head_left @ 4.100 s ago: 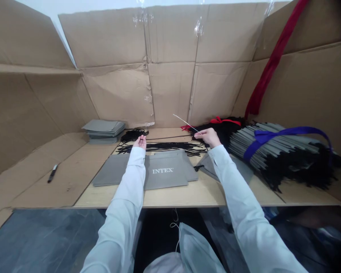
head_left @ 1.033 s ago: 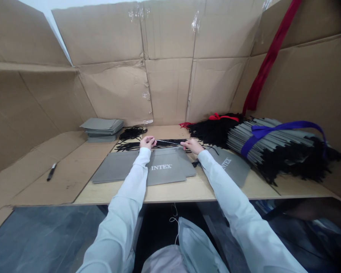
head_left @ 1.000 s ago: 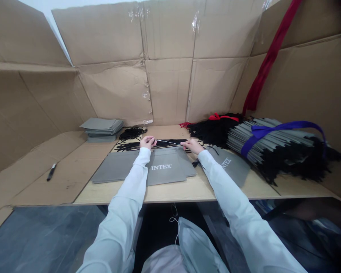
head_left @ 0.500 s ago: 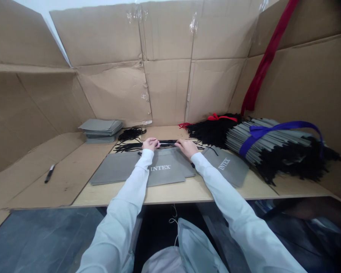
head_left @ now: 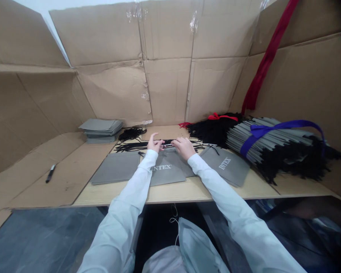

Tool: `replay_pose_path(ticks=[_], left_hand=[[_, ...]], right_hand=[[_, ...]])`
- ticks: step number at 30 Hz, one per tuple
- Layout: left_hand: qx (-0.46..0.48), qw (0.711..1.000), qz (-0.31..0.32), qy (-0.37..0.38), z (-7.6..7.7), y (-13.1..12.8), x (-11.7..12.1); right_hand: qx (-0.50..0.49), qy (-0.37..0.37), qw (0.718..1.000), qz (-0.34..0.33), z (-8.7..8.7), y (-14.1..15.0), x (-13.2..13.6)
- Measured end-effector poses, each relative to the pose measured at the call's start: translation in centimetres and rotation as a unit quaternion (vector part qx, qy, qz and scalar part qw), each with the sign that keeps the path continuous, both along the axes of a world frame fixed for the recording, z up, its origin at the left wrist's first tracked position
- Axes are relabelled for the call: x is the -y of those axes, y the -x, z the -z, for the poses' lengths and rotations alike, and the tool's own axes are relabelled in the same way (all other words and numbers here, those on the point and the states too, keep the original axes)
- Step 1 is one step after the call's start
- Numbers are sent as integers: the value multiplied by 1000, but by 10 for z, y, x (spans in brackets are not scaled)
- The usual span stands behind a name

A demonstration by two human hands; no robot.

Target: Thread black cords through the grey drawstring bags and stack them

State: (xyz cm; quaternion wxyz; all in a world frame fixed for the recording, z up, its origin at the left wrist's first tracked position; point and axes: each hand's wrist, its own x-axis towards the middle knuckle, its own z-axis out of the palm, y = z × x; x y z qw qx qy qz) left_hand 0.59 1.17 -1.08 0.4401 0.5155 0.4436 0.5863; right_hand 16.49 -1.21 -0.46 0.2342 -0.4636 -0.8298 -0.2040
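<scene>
While left fingers (head_left: 155, 137) splay, right fingers (head_left: 178, 141) curl over black cord (head_left: 167, 145).

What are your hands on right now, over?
Left hand and right hand close together on thin black cords, grip unclear. Flat grey INTEX bag just below, partly under left sleeve.

Cords (head_left: 130, 146) behind flat bags (head_left: 116, 168)
</scene>
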Motion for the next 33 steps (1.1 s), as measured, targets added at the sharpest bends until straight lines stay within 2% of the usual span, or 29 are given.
replay_pose_path(ticks=[10, 16, 22, 25, 28, 31, 33], left_hand=[[-18, 1000, 22, -4, 2, -2, -4], [-103, 992, 15, -69, 6, -1, -4], [-142, 987, 5, -78, 6, 4, -6], [-115, 989, 2, -88, 5, 4, -8], [-60, 996, 33, -51, 4, 2, -8], [32, 997, 59, 31, 3, -2, -4], [99, 989, 79, 77, 2, -5, -1]], right_hand=[[-48, 5, 999, -3, 0, -3, -1], [-69, 3, 998, 4, 0, -5, -1], [-92, 14, 996, -3, 0, -6, -1], [-133, 34, 990, -24, -1, -6, 0], [-189, 88, 975, -75, -2, -3, -1], [-256, 162, 945, -120, -4, 0, -4], [-315, 206, 913, -156, -5, 3, -7]])
